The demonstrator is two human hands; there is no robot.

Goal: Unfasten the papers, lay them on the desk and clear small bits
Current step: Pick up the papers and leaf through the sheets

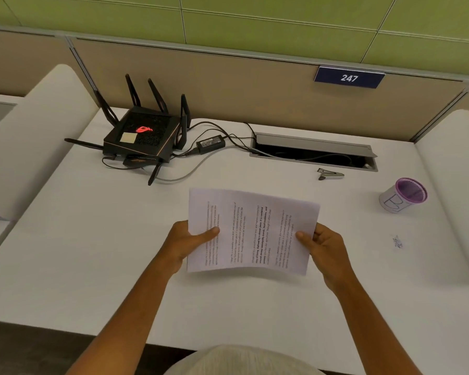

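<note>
The printed papers [251, 231] are held sideways a little above the white desk [92, 261], text lines running vertically. My left hand [186, 244] grips their left edge with the thumb on top. My right hand [324, 249] grips the right edge the same way. A small metal staple remover [331, 174] lies on the desk beyond the papers to the right. A tiny scrap or mark [397, 242] sits on the desk right of my right hand; I cannot tell what it is.
A purple-rimmed white cup [402, 196] stands at the right. A black router [144, 135] with antennas, a power brick [210, 143] and cables occupy the back left. An open cable tray [313, 152] is set into the desk at the back.
</note>
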